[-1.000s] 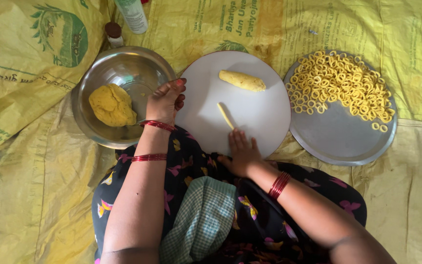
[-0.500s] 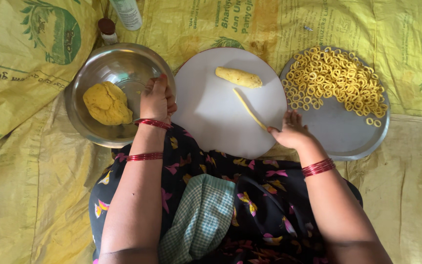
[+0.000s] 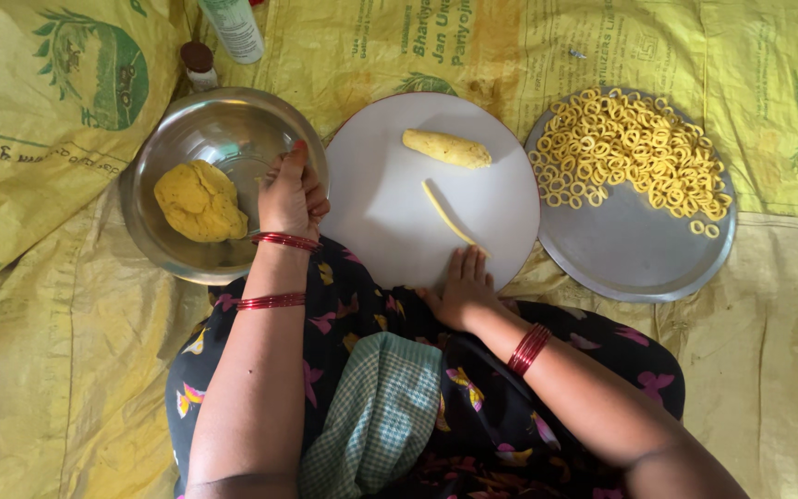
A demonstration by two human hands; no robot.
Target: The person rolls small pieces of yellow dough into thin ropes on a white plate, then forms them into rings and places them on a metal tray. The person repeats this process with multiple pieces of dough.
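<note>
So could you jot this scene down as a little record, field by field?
Left hand: left hand rests on the rim of the steel bowl
Bowl contents: yellow dough lump
Right hand: right hand lies flat at the near edge of the white round board, fingers at the end of the thin dough rope
Also on board: thick dough roll
Steel plate: steel plate with many dough rings
Ground: yellow printed sacks

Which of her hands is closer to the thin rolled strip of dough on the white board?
Right. The right hand rests on the white board, fingertips almost touching the thin dough strip. The left hand sits over the steel bowl's rim, well away from it.
</note>
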